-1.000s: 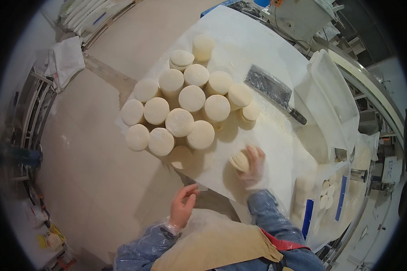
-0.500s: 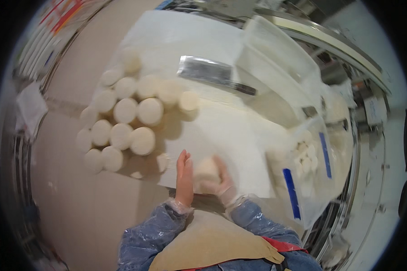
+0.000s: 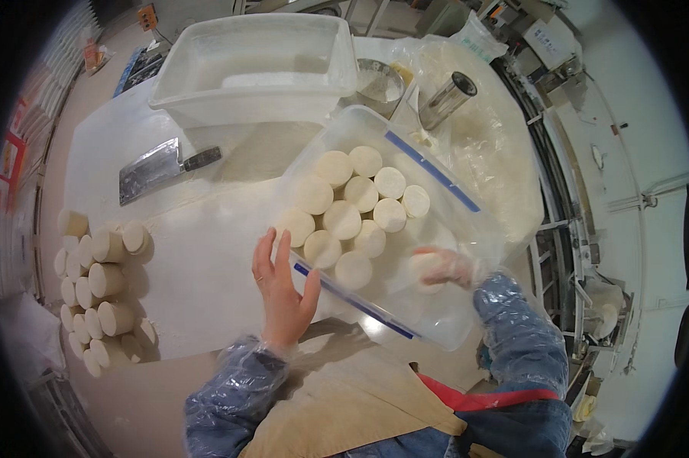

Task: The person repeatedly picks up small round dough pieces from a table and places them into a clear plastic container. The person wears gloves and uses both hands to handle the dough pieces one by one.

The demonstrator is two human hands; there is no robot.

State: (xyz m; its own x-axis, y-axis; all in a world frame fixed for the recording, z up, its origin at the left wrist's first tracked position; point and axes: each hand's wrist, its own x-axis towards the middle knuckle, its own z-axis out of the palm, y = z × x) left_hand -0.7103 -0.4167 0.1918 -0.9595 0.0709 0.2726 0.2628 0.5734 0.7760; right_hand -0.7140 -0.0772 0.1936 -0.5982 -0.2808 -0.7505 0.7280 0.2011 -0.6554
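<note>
A translucent plastic tub point(image 3: 444, 330) with blue strips on its sides stands right of centre. Inside it are several round, pale dough pieces point(image 3: 341, 220), flat faces up. My right hand point(image 3: 450, 269), in a clear glove, reaches into the tub's near right part. Its fingers curl over another dough piece point(image 3: 421, 269), partly hidden beneath them. By the tub's near left edge, my left hand point(image 3: 281, 294) is held with fingers spread and nothing in it; whether it touches the rim cannot be made out. More dough pieces point(image 3: 108, 280) cluster at the left of the white work surface point(image 3: 199, 286).
A cleaver point(image 3: 152, 169) with a dark handle lies on the surface beyond my left hand. Behind it stands a large white bin point(image 3: 253, 99). A metal bowl point(image 3: 380, 85) and a metal cylinder point(image 3: 448, 99) are at the back, beside plastic sheeting point(image 3: 493, 141).
My view has swung right, toward the tub. My hands have parted: the right has carried a dough piece from the work surface into the tub, while the left has opened beside it.
</note>
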